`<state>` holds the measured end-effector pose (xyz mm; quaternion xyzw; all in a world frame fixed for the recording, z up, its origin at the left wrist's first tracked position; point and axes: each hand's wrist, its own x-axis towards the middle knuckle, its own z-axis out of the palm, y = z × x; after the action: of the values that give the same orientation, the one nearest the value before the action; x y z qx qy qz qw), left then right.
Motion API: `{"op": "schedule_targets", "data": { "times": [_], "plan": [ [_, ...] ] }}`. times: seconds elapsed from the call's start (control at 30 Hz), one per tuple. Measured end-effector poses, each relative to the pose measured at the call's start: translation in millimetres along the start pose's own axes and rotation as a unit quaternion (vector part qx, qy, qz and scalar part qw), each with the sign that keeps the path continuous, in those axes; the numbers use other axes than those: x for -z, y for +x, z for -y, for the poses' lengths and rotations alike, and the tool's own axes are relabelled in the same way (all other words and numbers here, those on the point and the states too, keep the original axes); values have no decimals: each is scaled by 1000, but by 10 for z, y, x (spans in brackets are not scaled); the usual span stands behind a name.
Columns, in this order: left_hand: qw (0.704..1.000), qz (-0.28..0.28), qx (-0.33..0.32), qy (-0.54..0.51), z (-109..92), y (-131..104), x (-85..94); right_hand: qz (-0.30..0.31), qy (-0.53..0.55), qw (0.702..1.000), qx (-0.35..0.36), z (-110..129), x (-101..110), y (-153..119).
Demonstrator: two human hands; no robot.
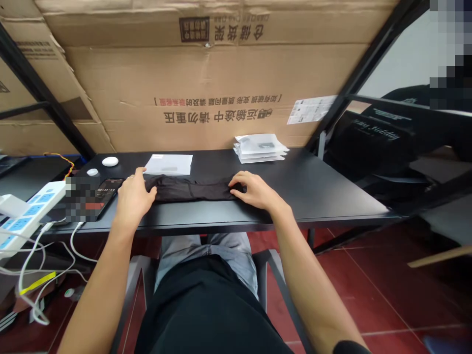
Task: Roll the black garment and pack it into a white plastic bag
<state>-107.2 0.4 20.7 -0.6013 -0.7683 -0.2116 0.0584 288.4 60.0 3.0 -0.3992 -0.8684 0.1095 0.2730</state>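
Nearest, both forearms reached out; the left hand (133, 197) and right hand (253, 190) were pressed flat, fingers spread, on the ends of the folded black garment (191, 189), best kept taut.

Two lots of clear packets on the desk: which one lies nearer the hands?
The single flat packet, just behind the black folded cloth near the left hand. The stacked packets sit farther back, to the right.

matt black cloth (191, 189); smooth matt table (324, 189); rough cardboard (221, 73) behind.

Thin black fabric garment (191, 189), folded into long narrow strip, lies flat, crosswise, near front table edge.
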Motion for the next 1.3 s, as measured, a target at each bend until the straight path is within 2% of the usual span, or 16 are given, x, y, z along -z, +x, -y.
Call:
{"op": "schedule_targets", "data": {
  "times": [0.1,0.2,0.33,0.47,0.67,0.83,0.9,0.97,1.0,1.07,1.13,1.17,1.23,1.3],
  "plan": [
    [997,3,-73,8,89,13,-95,-41,-15,999,-19,-55,-65,21],
    [990,22,-139,-32,93,28,-215,-34,-31,997,-53,-123,-136,24],
    [990,4,-134,-37,59,60,-314,-19,-35,996,-84,-185,-192,2],
    [988,-6,-148,-54,39,72,-298,-35,-30,994,-104,-181,-211,-8],
    [973,-52,-181,-134,-10,69,-169,-23,-8,994,-108,-152,-219,21],
    [965,-37,-179,-189,-22,90,-66,-98,48,992,-58,-65,-148,35],
    [960,-30,-176,-216,16,95,20,-121,105,986,-52,-13,-81,22],
    [948,-13,-200,-246,93,85,155,-125,176,975,-49,24,21,-12],
    [941,10,-219,-259,143,74,238,-111,210,970,-50,33,86,-38],
    [922,94,-252,-278,248,41,415,-44,262,962,-58,32,233,-99],
    [903,181,-258,-292,321,10,562,37,285,955,-64,18,369,-153],
    [899,202,-252,-296,334,-2,608,62,288,953,-64,15,421,-171],
    [906,186,-233,-299,301,-13,627,72,278,956,-61,29,470,-179],
    [925,126,-215,-287,204,-20,551,60,248,965,-63,79,444,-155]
  ]
}}
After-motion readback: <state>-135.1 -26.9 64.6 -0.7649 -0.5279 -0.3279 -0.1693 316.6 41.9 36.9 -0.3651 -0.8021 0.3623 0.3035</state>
